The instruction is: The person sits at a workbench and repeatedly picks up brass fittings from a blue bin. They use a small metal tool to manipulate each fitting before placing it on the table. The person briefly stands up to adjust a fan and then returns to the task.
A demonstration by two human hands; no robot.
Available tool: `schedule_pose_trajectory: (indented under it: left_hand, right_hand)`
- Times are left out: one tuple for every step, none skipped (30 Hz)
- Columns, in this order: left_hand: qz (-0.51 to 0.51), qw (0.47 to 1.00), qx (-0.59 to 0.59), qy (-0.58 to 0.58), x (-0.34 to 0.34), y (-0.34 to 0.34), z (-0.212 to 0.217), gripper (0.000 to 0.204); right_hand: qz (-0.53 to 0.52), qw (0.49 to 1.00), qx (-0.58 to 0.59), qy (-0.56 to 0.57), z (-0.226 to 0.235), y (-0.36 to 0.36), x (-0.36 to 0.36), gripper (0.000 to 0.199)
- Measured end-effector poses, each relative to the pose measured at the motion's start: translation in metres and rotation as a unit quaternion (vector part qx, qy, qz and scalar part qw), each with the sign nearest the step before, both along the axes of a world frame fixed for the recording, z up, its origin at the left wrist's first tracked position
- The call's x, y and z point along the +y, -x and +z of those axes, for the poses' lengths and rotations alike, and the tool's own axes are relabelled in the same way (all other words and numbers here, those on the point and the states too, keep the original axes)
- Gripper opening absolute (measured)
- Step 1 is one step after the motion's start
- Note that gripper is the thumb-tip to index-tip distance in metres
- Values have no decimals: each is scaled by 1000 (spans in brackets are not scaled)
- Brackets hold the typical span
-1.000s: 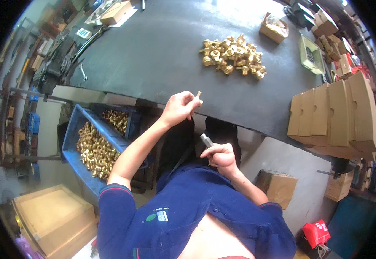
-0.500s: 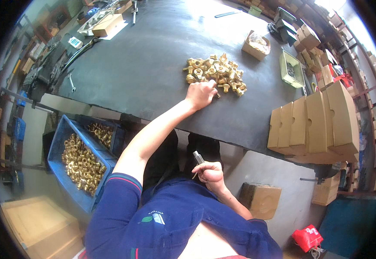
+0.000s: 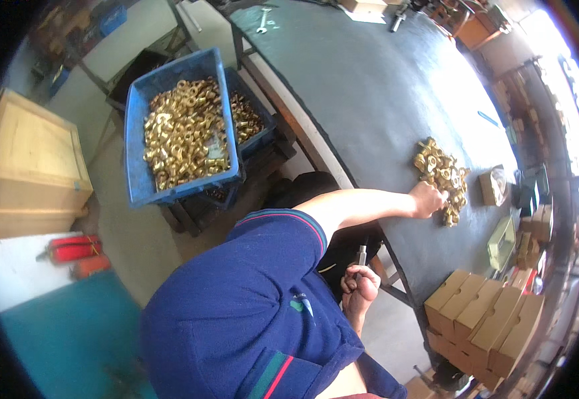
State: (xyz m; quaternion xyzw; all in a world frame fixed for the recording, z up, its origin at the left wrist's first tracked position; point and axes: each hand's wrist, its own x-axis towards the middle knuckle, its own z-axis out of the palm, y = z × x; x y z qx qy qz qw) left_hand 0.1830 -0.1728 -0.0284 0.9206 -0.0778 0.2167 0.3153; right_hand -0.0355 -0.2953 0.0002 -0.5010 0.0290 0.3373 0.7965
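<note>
Since a moment ago, left hand (image 3: 428,198) is staying stretched out, fingers digging into the heap of shiny brass fittings (image 3: 441,178) on the dark tabletop (image 3: 369,100); can't tell what it's gripping. Right hand (image 3: 361,284) is clutching a small grey metal tool (image 3: 361,255) near the lap.

You are in a workshop: dark worktable (image 3: 369,86), blue bins (image 3: 136,166) of brass fittings (image 3: 183,133), stacked cardboard boxes (image 3: 489,319), wooden crate (image 3: 23,166).
</note>
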Motion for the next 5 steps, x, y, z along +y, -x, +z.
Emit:
schedule_pose_trajectory:
  left_hand:
    - [18,1000,14,2,6,4,2,33]
    - [34,999,27,4,13,9,5,36]
    - [26,999,21,13,24,15,10,36]
    - [6,1000,19,19,36,26,17,36]
    - [-10,1000,15,24,54,40,26,37]
  right_hand:
    - [21,1000,-7,-3,0,-1,1,28]
    - [42,999,-14,-7,1,-3,1,28]
    - [61,998,-22,-10,1,-5,0,28]
    - [54,998,-17,9,-1,-5,-1,29]
    - [59,998,-16,7,0,-3,3,29]
